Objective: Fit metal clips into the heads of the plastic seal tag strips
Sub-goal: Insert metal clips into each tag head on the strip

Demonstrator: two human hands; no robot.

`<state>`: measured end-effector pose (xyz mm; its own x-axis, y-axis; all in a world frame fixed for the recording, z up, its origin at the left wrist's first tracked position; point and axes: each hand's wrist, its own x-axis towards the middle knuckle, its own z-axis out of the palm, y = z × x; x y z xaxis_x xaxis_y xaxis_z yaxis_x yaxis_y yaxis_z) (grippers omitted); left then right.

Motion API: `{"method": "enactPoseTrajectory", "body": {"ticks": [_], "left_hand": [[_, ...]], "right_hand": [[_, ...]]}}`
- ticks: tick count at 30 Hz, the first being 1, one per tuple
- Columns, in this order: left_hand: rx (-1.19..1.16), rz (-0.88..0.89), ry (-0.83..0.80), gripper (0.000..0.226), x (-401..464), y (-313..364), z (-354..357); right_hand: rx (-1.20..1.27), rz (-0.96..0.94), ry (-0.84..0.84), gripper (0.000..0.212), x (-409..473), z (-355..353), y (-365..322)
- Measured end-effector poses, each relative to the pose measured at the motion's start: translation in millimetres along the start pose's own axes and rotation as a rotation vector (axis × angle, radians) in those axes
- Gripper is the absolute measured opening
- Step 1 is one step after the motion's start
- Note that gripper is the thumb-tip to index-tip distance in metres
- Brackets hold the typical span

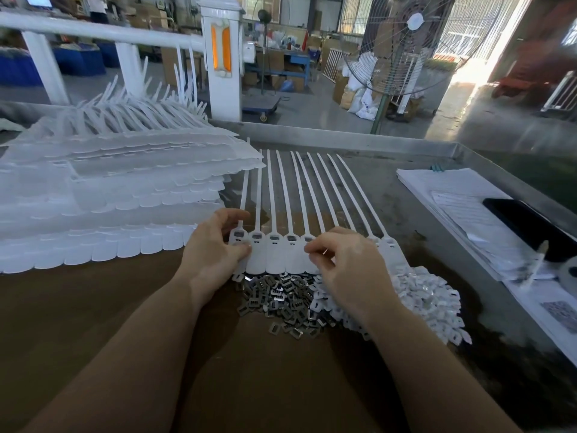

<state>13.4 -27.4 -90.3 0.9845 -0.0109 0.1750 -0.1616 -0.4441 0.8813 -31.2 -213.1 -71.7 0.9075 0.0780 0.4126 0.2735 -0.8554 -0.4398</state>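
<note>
left hand (215,245): pinching strip row (281,254) edge | right hand (343,260): fingertips pinched, contents unclear | clips (274,298): 6 o'clock of row

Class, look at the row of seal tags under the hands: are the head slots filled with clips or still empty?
Partly filled. The five heads between the hands, such as this one, show a grey metal insert. The rest are hidden or unclear.

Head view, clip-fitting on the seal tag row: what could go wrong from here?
The right hand hides several heads, so a clip could seat crooked or a head be skipped unnoticed. The loose metal clips lie right against the white plastic pieces; a sweep of the hand may mix them. The left hand pins one end only, so the seal tag row may shift.
</note>
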Motion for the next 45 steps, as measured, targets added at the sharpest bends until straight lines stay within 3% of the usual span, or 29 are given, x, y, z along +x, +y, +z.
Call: {"method": "enactPoseTrajectory", "body": {"ticks": [3, 9, 26, 36, 45], "left_hand": [[0.004, 0.009, -0.002, 0.041, -0.5, 1.0, -0.6], [0.004, 0.004, -0.004, 0.041, -1.0, 1.8, -1.7], [0.040, 0.005, -0.004, 0.041, -1.2, -0.3, -1.0], [0.096, 0.033, 0.036, 0.048, -0.4, -0.4, 0.2], [0.012, -0.013, 0.043, 0.053, 2.9, -3.7, -5.0]], "right_hand": [[-0.067, -0.075, -0.028, 0.006, -6.6, 1.0, -2.8], [-0.168, -0.098, -0.115, 0.022, -9.4, 1.4, -5.4], [-0.050, -0.100, -0.112, 0.007, -8.5, 6.0, 1.2], [0.124, -0.095, 0.004, 0.005, -8.8, 4.7, -1.3], [0.248, 0.042, 0.163, 0.006, -5.7, -0.7, 3.8]]}}
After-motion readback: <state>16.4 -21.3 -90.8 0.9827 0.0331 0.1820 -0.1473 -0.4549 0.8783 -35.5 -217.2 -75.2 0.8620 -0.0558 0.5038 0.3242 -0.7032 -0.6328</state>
